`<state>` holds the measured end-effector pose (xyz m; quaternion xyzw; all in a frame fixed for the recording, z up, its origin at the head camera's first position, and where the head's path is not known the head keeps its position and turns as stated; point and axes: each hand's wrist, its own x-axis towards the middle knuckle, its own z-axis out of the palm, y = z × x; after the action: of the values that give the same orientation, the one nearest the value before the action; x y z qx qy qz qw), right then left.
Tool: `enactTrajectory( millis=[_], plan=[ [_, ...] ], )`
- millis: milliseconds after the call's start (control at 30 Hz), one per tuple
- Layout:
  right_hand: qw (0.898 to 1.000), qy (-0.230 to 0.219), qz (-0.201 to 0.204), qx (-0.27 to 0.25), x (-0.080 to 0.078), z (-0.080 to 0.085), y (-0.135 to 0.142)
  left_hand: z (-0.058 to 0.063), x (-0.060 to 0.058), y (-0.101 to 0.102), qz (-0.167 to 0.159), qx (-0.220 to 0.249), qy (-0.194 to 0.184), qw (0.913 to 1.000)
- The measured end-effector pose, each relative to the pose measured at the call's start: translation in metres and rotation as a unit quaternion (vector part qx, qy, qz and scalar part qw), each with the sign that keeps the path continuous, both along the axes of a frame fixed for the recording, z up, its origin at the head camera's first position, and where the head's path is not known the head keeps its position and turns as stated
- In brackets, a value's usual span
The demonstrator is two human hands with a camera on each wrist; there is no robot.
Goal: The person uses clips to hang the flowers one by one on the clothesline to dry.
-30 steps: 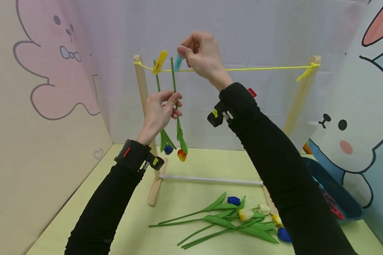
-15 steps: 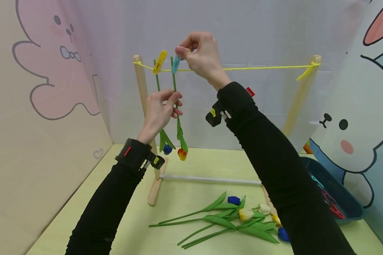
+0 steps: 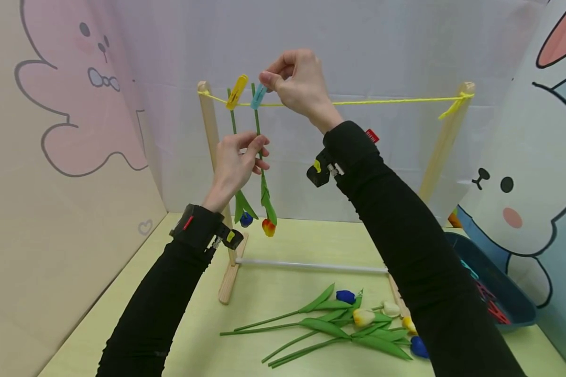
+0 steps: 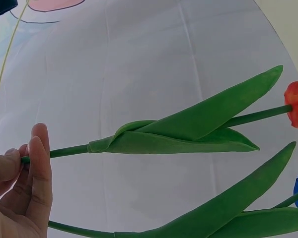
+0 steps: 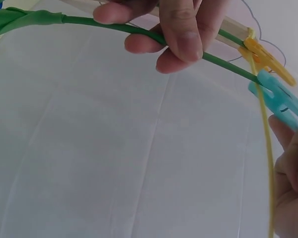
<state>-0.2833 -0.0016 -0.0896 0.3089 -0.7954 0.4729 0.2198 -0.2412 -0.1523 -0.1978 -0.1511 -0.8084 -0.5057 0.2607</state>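
My left hand (image 3: 233, 162) pinches the green stem of a red-and-yellow tulip (image 3: 269, 227), which hangs bloom down. My right hand (image 3: 302, 86) pinches a light blue clothespin (image 3: 258, 97) at the stem's upper end. In the right wrist view that clothespin (image 5: 280, 99) has its jaws around the stem where it crosses the yellow string (image 5: 266, 148). Just to the left, a yellow clothespin (image 3: 237, 92) fastens a blue tulip (image 3: 246, 219) upside down on the string. The left wrist view has the leaves (image 4: 188, 124) of the red-and-yellow tulip beside those of the blue one.
Wooden posts (image 3: 441, 144) hold up the string, with a white rod (image 3: 311, 266) low between them. Several tulips (image 3: 330, 329) in blue, white and yellow lie on the table in front. A dark blue bin (image 3: 519, 303) with red and light blue clothespins stands at right.
My right hand has brought the light blue clothespin slightly left and down, from beside the stem onto the stem and string. My left hand stays in place on the stem.
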Motion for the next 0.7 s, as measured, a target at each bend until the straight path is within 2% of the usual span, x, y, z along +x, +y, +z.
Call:
enactTrajectory(
  millis=[200,400,567,700],
  plan=[
    [1.0,-0.02,-0.007,0.011,0.0024,0.002,0.0003,0.0011,0.0006,-0.0007,-0.001,0.003,-0.004,1.0],
    [1.0,-0.012,-0.002,0.022,0.0036,0.0019,0.0004,0.0004,0.0022,-0.0012,0.003,0.001,0.003,1.0],
    [0.999,0.012,0.005,0.038,0.0041,-0.0012,0.0014,-0.0021,0.0016,-0.0005,0.022,-0.028,0.029,0.9989],
    [0.998,0.039,0.001,0.057,0.0064,-0.0043,0.003,-0.0055,0.0043,0.0006,0.051,-0.057,0.067,0.9948]
  ],
)
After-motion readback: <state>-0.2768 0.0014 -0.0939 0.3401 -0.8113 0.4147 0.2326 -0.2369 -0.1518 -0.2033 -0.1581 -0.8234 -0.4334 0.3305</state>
